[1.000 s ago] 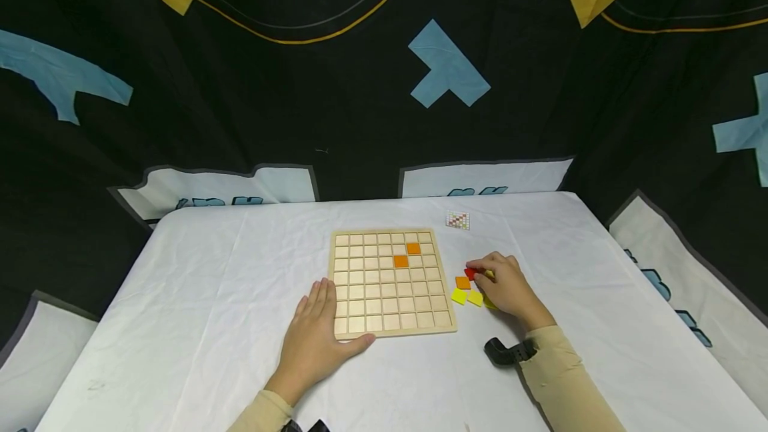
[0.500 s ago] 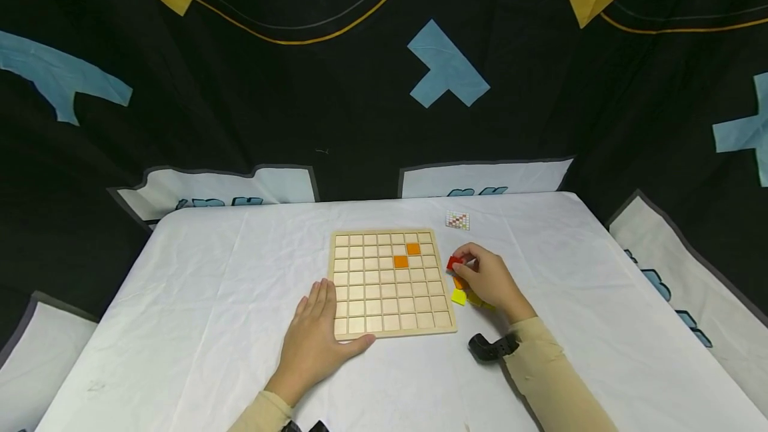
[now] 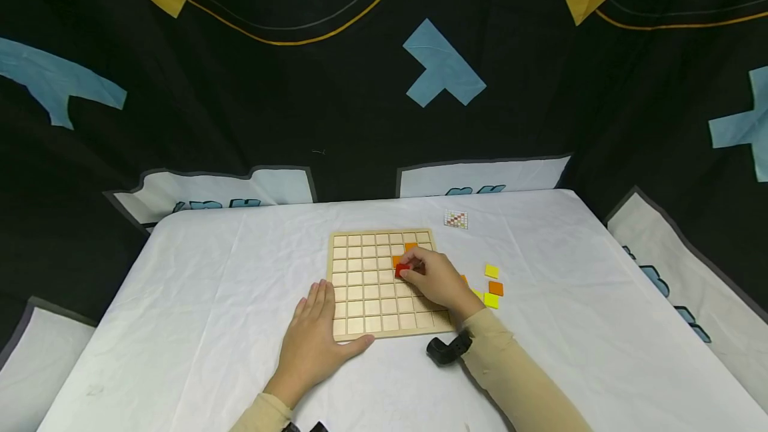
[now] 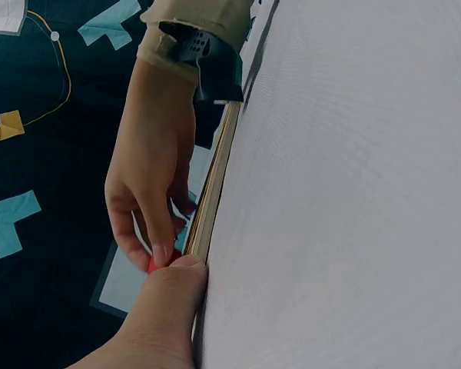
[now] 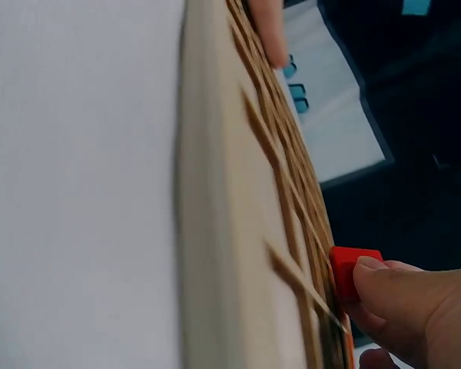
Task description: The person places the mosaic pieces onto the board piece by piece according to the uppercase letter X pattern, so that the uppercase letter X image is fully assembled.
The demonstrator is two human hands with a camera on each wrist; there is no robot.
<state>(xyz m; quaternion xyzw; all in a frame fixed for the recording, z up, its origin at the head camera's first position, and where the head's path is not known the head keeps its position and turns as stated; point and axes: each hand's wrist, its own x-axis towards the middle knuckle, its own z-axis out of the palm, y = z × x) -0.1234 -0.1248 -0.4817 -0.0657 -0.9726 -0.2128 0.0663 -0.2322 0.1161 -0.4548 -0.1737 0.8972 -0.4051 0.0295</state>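
My right hand [image 3: 438, 279] pinches a red square tile [image 3: 401, 271] between thumb and fingers, over the right middle of a wooden grid board [image 3: 366, 292]. In the right wrist view the red tile [image 5: 355, 270] stands tilted at the board's grooves. Two orange tiles [image 3: 411, 246] lie in cells just beyond it, the nearer one partly hidden by the fingers. My left hand [image 3: 318, 325] rests flat along the board's left edge, fingers straight, with the thumb against the front corner. The left wrist view shows that thumb [image 4: 173, 288] at the board's side.
Right of the board lie loose yellow tiles [image 3: 491, 271] and orange tiles [image 3: 495, 288], some partly behind my right hand. A small printed pattern card [image 3: 456, 219] lies past the board's far right corner. A white cloth [image 3: 180, 285] covers the table, and a black curtain hangs behind.
My right hand has picked the red tile up from the loose tiles and carried it left over the board. More loose tiles are now uncovered. The left hand has stayed in place.
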